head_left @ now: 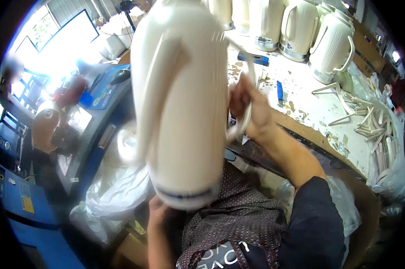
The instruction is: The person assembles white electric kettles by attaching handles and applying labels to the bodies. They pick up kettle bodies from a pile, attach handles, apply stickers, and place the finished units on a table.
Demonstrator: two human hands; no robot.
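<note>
A tall cream plastic kettle body point(184, 98) fills the middle of the view, held up close and blurred. My left hand point(156, 210) supports it from below at its base rim. To its right, my right hand point(249, 110) is closed around a cream curved handle piece point(247, 101), which touches the kettle's right side. The kettle hides part of my left hand.
A row of cream kettles point(301, 27) stands on the scuffed white workbench point(310, 107) at the back right. Loose cream handle parts point(368, 121) lie at the far right. Clear plastic bags point(115, 193) and blue machinery point(27, 201) sit at the left.
</note>
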